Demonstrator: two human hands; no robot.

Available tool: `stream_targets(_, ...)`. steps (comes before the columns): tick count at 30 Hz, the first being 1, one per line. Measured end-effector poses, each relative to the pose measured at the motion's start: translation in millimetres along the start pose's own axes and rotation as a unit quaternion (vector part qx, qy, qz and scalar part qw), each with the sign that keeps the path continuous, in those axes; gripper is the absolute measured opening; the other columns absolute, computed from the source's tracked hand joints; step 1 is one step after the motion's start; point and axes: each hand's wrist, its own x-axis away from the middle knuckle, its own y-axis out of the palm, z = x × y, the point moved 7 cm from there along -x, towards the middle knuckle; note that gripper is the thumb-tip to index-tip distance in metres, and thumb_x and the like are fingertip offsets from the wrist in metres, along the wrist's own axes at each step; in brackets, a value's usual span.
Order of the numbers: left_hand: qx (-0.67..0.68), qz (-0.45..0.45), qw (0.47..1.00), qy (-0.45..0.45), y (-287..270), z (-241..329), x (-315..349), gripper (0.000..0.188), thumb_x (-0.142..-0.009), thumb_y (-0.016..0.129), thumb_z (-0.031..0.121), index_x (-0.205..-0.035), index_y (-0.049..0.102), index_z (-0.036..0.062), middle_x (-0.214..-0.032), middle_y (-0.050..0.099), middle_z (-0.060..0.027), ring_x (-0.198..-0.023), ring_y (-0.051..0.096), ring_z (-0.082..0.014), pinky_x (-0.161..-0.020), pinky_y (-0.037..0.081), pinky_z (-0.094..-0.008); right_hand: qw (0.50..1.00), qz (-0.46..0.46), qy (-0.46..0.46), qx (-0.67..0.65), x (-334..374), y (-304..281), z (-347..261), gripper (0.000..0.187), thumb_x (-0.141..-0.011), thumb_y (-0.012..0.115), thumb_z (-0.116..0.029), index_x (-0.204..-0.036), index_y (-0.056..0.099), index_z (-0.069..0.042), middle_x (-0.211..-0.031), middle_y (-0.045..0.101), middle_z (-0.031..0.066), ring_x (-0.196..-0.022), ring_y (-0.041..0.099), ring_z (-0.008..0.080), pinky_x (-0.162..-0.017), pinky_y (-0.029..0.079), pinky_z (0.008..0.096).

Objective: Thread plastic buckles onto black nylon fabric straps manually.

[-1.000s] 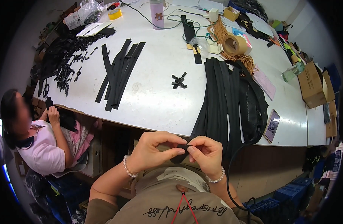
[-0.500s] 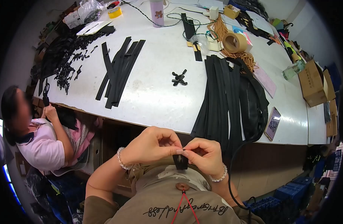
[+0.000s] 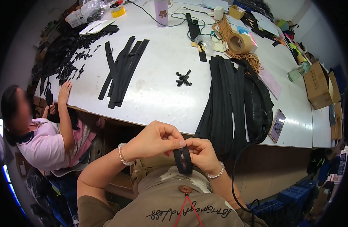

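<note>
Close to my body, just off the table's front edge, both hands pinch the ends of a black zipper strip (image 3: 188,162) between thumbs and fingertips. It hangs below them as a narrow loop. My left hand (image 3: 155,142) is closed on it from the left, my right hand (image 3: 205,154) from the right; what lies between the fingertips is hidden. On the table ahead lies a small cluster of black zipper sliders (image 3: 183,78). Several black strips (image 3: 123,81) are stacked crosswise to its left. A long bundle of black strips (image 3: 221,106) drapes over the front edge at right.
A co-worker (image 3: 41,140) sits at left, one hand on the table by scattered black sliders (image 3: 68,70). A black bag (image 3: 256,109), a phone (image 3: 277,126), a tape roll (image 3: 239,43), a bottle (image 3: 298,72) and a cardboard box (image 3: 318,85) stand or lie at right.
My hands have moved slightly up and left, and the hanging strip has turned so its loop shows more openly. The co-worker's hand has reached onto the table toward the sliders.
</note>
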Motion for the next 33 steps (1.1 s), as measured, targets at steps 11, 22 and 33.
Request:
stream_targets(11,0.030,-0.068,0.997,-0.036,3.6,3.2,-2.4,0.016,-0.087,0.061,0.016,-0.086,0.063,0.0004,-0.074,0.063,-0.0018,-0.062,0.057,-0.0049,-0.056,0.049,-0.0180,0.999,0.026,-0.044,-0.008,2.8,2.0,-10.9,0.011,-0.085,0.059,-0.001,-0.094,0.060,0.005,-0.078,0.063,0.0038,-0.065,0.058,0.0035,-0.056,0.046,0.0156)
stream_targets(22,0.079,-0.080,0.994,0.018,9.9,-0.8,-6.5,0.020,-0.090,0.057,0.021,-0.083,0.062,0.0022,-0.072,0.059,0.0018,-0.061,0.051,-0.0034,-0.056,0.044,-0.0175,0.988,0.039,-0.130,0.075,6.0,4.4,-25.9,0.008,-0.086,0.058,-0.001,-0.090,0.062,0.004,-0.078,0.063,0.0024,-0.067,0.057,0.0047,-0.059,0.046,0.0176)
stream_targets(33,0.025,0.003,0.996,0.088,-8.5,18.5,-3.0,0.017,-0.090,0.056,0.016,-0.082,0.061,0.0013,-0.072,0.059,0.0014,-0.063,0.052,-0.0041,-0.058,0.043,-0.0187,0.916,0.013,-0.278,0.290,22.4,25.9,-57.6,0.014,-0.073,0.059,0.006,-0.085,0.064,0.000,-0.076,0.063,0.0094,-0.064,0.060,0.0186,-0.058,0.047,0.0261)
